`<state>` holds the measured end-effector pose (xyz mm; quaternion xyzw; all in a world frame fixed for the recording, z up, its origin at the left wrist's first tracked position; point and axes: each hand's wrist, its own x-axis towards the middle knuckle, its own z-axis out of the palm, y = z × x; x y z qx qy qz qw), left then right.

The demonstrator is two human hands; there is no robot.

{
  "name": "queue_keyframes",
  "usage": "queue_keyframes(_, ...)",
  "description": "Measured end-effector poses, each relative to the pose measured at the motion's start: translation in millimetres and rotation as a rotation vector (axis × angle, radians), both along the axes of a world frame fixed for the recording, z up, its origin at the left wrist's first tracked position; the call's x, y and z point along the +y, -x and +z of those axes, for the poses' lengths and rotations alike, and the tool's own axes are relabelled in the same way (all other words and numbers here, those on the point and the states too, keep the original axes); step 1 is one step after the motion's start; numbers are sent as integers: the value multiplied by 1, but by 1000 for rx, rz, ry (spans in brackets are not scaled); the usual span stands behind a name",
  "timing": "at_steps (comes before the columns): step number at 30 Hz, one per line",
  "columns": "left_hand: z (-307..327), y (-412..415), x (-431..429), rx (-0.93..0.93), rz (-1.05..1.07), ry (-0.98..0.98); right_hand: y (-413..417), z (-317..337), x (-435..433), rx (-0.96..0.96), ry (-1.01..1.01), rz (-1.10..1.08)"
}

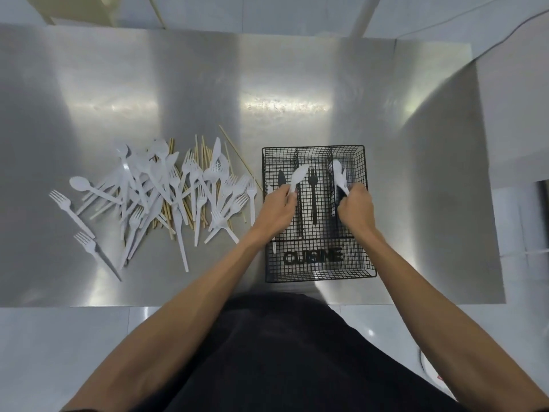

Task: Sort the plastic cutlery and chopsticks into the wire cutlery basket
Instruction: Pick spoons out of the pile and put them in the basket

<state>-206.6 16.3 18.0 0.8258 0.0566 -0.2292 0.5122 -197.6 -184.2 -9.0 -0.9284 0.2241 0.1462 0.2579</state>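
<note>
A black wire cutlery basket [368,233] stands on the steel table, right of centre, with three long compartments and a front one marked CUISINE. My left hand [277,211] is over its left compartment, shut on a white plastic knife [298,175]. Over the right compartment, my right hand [356,208] grips a white plastic spoon [338,171]. A pile of white plastic forks, spoons, knives and wooden chopsticks [166,191] lies to the left of the basket.
The steel table [208,84] stretches far back beyond the pile. One stray chopstick [237,157] lies slanted between pile and basket. The table's front edge is near my body, with pale floor tiles around it.
</note>
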Motion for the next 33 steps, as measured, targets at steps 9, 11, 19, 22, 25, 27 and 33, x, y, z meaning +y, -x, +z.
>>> queue_keyframes(9, -8, -14, -51, -43, -65, -94, 7, 16, -17, -93, 31, 99)
queue_keyframes(11, -8, -16, -65, -52, -93, -125, 9, 22, -22, -130, 0, 57)
queue_keyframes(19, 0, -18, -112, -125, -242, -378, 30, 48, -37, -209, -118, -102)
queue_keyframes(22, 2, -15, -120, -134, -281, -441, 44, 50, -40, -213, -123, -107)
queue_keyframes(25, 9, -13, -122, -141, -300, -464, 57, 52, -41, -208, -111, -110)
queue_keyframes(27, 14, -10, -118, -150, -299, -430, 64, 53, -41, -209, -102, -110)
queue_keyframes(33, 20, 4, -79, -188, -160, -297, 71, 55, -19, -214, -128, -84)
